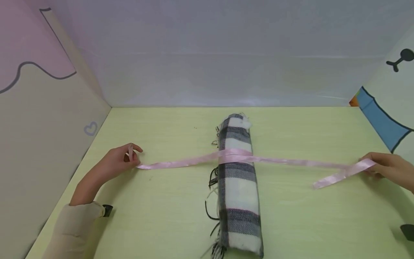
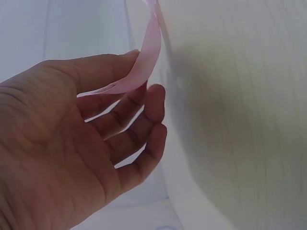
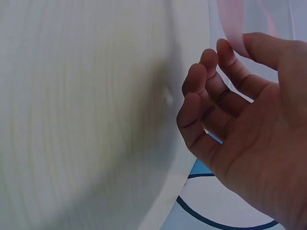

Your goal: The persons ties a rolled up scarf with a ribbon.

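A folded plaid scarf in grey and white lies lengthwise at the middle of the table, dark fringe spilling from its left side. Pink satin ribbon crosses over it in two bands and stretches out to both sides. My left hand pinches one end between thumb and fingers, and in the left wrist view the ribbon passes across the fingertips. Far to the right, my right hand pinches the other side, a short tail hanging back toward the scarf. The right wrist view shows that ribbon between thumb and index finger.
The pale yellow-green table meets a whitish back wall. A left side panel and a right side panel with printed drawings flank it.
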{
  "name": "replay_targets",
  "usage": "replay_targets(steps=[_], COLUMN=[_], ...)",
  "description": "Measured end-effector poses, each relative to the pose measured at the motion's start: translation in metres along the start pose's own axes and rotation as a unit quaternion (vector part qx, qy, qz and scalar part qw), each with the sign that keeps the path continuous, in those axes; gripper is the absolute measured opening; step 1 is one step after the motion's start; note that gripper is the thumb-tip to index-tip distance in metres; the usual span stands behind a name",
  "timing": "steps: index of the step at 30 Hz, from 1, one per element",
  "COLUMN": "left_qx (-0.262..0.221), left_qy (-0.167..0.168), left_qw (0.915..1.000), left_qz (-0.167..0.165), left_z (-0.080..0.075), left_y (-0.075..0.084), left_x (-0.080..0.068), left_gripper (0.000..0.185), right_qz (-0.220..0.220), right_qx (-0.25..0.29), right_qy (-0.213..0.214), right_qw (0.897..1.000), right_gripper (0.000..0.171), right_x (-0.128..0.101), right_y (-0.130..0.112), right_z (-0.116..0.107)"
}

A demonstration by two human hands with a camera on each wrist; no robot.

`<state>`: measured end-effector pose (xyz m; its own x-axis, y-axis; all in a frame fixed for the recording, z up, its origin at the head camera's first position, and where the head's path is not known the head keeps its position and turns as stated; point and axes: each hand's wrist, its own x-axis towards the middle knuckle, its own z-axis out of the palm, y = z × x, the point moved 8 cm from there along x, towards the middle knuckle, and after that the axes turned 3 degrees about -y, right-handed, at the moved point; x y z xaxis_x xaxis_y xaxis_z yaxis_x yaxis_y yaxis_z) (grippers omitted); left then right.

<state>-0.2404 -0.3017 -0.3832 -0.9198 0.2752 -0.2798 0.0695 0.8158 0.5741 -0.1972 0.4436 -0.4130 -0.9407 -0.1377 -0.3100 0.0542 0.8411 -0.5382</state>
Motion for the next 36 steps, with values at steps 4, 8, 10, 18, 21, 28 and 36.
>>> replay_targets(steps=[4,8,10,18,21,28,36], left_qx=[0.021,0.054,0.086,0.228,0.221,0.157,0.045], left_qy=[-0.011,-0.006,0.007,0.076,0.083,0.075,0.031], left_qw=[0.9996,0.9979,0.9949,0.9685,0.9708,0.9840,0.9899], left_qz=[-0.013,-0.036,-0.052,-0.067,-0.043,0.038,0.131], left_z=[0.001,-0.001,-0.003,-0.005,0.001,0.022,0.050], left_y=[-0.001,-0.006,-0.007,0.013,0.030,0.072,0.116], left_x=[0.001,0.002,0.003,0.000,0.001,0.010,0.024], left_gripper=[0.044,0.072,0.084,0.067,0.055,0.037,0.036], right_qz=[-0.009,-0.022,-0.035,-0.073,-0.076,-0.127,-0.193], right_qx=[-0.014,-0.026,-0.034,-0.102,-0.113,-0.069,-0.012], right_qy=[-0.001,-0.010,-0.007,0.060,0.088,0.104,0.050], right_qw=[1.000,0.999,0.999,0.990,0.987,0.984,0.980], right_gripper=[0.017,0.023,0.022,0.013,0.012,0.013,0.017], right_x=[-0.002,-0.004,-0.004,-0.003,-0.004,-0.002,0.005], right_y=[0.002,0.000,-0.003,-0.028,-0.046,-0.096,-0.149], right_z=[0.005,0.012,0.012,0.005,0.002,0.014,0.044])
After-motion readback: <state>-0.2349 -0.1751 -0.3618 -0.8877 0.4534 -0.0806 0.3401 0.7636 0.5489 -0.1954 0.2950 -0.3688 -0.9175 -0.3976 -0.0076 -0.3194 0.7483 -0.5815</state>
